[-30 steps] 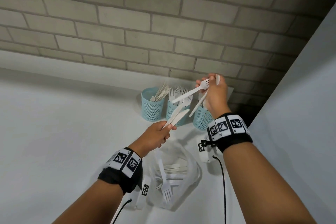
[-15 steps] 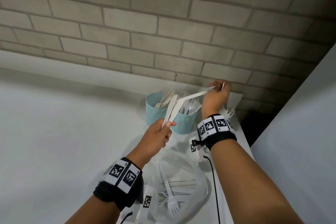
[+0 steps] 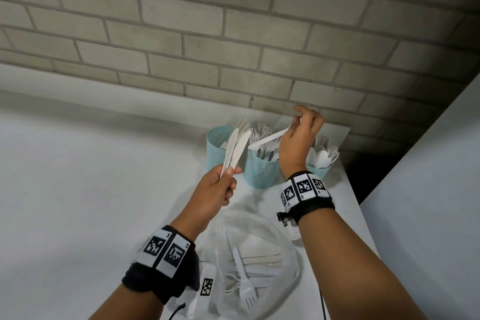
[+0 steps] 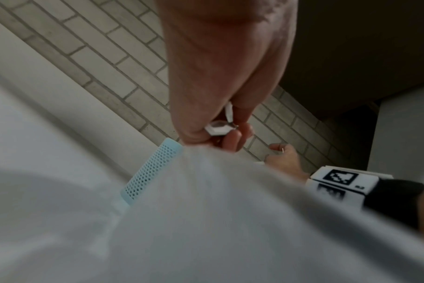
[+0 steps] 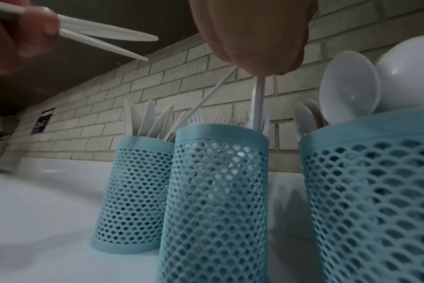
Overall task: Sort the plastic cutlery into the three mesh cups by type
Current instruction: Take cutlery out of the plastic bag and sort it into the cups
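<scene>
Against grey brick, two knives [image 3: 235,149] are being pinched by the left hand [image 3: 213,192] near the knife cup [image 3: 217,148], while forks [image 3: 270,138] are being lowered, pinched by the right hand [image 3: 301,138], into the middle cup [image 3: 261,170].

Three pale blue mesh cups [image 3: 261,170] are standing in a row at centre frame, against the wall: the left is holding knives, the middle forks, the right spoons [image 3: 323,156]. Two white knives [image 3: 235,150] are angling up over the left cup. A white fork [image 3: 267,139] is slanting into the middle cup. Loose cutlery [image 3: 246,291] is lying in the clear bowl [image 3: 291,254], lower centre.
</scene>
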A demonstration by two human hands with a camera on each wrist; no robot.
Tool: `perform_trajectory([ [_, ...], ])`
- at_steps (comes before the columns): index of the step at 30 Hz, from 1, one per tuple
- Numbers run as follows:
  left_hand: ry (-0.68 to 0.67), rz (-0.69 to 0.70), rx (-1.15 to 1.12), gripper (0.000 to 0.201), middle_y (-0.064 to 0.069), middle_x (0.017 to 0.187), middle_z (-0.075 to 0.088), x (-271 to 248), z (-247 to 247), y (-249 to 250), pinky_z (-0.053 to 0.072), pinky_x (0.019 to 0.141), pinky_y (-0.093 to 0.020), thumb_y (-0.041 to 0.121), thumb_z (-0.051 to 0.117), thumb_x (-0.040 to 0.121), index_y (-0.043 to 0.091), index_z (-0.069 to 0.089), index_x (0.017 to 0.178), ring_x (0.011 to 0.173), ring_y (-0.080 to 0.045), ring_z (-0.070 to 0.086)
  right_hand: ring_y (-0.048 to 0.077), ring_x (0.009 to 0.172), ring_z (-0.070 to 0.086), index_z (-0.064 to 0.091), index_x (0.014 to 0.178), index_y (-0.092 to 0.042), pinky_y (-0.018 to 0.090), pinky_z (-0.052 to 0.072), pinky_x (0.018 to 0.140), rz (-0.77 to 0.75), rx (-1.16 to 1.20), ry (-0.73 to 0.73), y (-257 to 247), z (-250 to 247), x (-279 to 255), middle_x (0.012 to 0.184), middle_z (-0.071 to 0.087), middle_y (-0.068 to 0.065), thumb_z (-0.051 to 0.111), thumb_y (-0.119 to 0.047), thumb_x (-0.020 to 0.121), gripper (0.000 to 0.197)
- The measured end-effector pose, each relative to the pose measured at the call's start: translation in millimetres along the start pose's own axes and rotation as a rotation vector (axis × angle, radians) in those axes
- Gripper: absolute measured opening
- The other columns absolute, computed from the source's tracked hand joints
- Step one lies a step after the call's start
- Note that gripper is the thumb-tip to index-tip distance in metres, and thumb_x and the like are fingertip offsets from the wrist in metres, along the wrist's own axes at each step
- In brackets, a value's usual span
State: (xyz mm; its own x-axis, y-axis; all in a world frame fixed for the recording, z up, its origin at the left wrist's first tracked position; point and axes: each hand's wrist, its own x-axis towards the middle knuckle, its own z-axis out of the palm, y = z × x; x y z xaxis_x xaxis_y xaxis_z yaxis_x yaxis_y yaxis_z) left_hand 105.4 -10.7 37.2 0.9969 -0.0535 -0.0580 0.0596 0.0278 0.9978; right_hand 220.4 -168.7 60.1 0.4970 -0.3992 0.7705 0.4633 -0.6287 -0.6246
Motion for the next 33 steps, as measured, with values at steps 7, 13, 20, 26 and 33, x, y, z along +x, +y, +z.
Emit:
perform_trajectory([
  [7, -0.008, -0.014, 0.01, 0.025, 0.004, 0.071, 0.047, -2, 1, -3, 0.038, 0.059, -0.019, 0.031, 0.037, 0.1, 0.024, 0.06, 0.101, 0.058, -0.006, 0.041, 0.031, 0.097, 0.055, 0.062, 0.097, 0.002, 0.026, 0.045, 0.087, -0.139, 0.008, -0.069, -20, -5, 14, 0.104, 0.051, 0.019, 0.031, 0.022, 0.063, 0.051],
  [13, -0.005, -0.016, 0.017, 0.025, 0.004, 0.071, 0.048, -3, 0, -2, 0.038, 0.06, -0.02, 0.031, 0.036, 0.1, 0.024, 0.06, 0.101, 0.059, -0.007, 0.041, 0.033, 0.1, 0.055, 0.063, 0.103, 0.0, 0.018, 0.04, 0.084, -0.074, -0.023, -0.212, -13, -1, 1, 0.106, 0.052, 0.019, 0.033, 0.026, 0.064, 0.055],
  [20, -0.01, -0.03, 0.024, 0.025, 0.004, 0.071, 0.049, -4, -1, -4, 0.038, 0.06, -0.02, 0.032, 0.037, 0.1, 0.024, 0.06, 0.101, 0.059, -0.007, 0.042, 0.016, 0.11, 0.048, 0.054, 0.125, -0.008, 0.008, 0.037, 0.091, 0.004, 0.045, -0.451, -20, -1, 6, 0.126, 0.045, 0.012, 0.031, 0.022, 0.081, 0.058],
  [26, -0.016, -0.035, 0.017, 0.025, 0.004, 0.071, 0.048, -3, 0, -6, 0.038, 0.061, -0.021, 0.032, 0.036, 0.1, 0.024, 0.06, 0.101, 0.06, -0.007, 0.042, 0.018, 0.086, 0.057, 0.051, 0.101, -0.01, 0.017, 0.045, 0.081, 0.089, 0.413, 0.022, -44, -5, 27, 0.101, 0.055, 0.012, 0.029, 0.001, 0.088, 0.028],
  [33, -0.022, -0.067, -0.024, 0.027, 0.004, 0.071, 0.048, -3, 1, -7, 0.039, 0.059, -0.02, 0.032, 0.038, 0.1, 0.022, 0.062, 0.103, 0.06, -0.008, 0.042, 0.033, 0.129, 0.029, 0.063, 0.11, -0.012, 0.038, 0.025, 0.104, 0.183, -0.384, -0.544, -3, 3, -2, 0.137, 0.045, 0.011, 0.035, -0.019, 0.1, 0.031],
])
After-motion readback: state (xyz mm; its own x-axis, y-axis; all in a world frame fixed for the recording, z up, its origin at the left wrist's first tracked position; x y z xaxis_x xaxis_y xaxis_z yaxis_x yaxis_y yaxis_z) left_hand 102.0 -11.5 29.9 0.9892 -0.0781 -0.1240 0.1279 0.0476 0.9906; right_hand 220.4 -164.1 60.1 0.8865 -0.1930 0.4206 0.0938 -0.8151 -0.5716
